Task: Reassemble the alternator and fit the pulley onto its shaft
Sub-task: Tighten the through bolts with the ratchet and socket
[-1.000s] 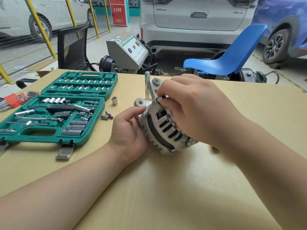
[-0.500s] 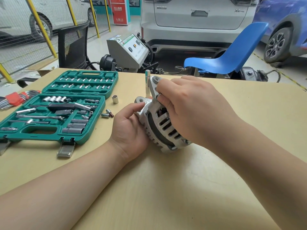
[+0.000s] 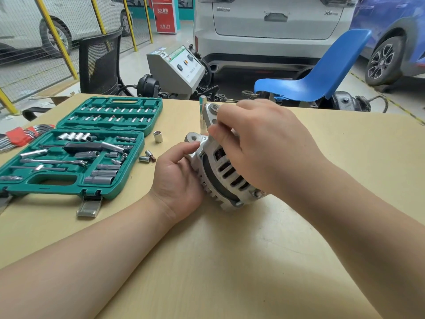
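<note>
A silver alternator (image 3: 226, 173) with slotted vents and two mounting ears lies tilted on the tan table (image 3: 230, 261) at its middle. My left hand (image 3: 178, 178) cups its left side, thumb against the lower ear. My right hand (image 3: 259, 146) covers the top right of the housing, its fingers curled at a small part near the upper ear; what they pinch is hidden. A tall silver socket (image 3: 202, 113) stands upright just behind the alternator. No pulley shows.
An open green socket set case (image 3: 76, 153) lies at the left with a ratchet and several sockets. Loose sockets (image 3: 158, 136) and bits (image 3: 147, 157) sit between case and alternator. Red-held hex keys (image 3: 18, 137) lie far left. A blue chair (image 3: 322, 74) stands behind the table.
My right hand's fingertips have shifted a little along the upper ear of the alternator. The housing has tipped slightly. My left hand keeps its place.
</note>
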`<move>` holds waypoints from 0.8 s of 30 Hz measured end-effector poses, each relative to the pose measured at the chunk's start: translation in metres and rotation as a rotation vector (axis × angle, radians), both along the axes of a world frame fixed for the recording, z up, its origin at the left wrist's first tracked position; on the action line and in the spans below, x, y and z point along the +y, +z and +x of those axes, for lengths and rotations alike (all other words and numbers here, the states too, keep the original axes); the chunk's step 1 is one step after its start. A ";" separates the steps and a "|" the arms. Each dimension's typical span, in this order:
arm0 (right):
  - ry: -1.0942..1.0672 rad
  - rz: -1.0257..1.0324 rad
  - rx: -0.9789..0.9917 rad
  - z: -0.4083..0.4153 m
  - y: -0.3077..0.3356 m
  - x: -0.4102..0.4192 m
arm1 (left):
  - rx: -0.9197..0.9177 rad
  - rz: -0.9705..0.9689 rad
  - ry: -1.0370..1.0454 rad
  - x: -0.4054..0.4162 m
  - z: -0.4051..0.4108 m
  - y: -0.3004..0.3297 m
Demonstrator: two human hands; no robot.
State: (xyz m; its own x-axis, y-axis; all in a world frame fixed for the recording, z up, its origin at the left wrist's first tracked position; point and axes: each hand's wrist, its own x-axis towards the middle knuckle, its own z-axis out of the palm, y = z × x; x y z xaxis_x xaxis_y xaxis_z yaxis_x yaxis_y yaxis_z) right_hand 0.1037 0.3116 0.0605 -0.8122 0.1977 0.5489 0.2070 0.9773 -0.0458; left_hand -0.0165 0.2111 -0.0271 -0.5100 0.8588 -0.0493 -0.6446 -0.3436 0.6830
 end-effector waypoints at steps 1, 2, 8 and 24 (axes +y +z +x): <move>0.007 -0.035 0.024 0.000 -0.001 0.002 | 0.002 0.002 0.001 0.000 0.000 0.000; 0.027 -0.065 0.048 -0.001 -0.003 0.003 | 0.003 0.003 0.001 0.000 0.000 0.000; 0.166 -0.061 0.078 0.003 -0.002 0.012 | -0.017 -0.011 0.016 0.000 0.000 -0.001; 0.052 0.101 0.096 -0.002 -0.009 -0.001 | -0.022 -0.027 0.013 0.000 0.000 0.001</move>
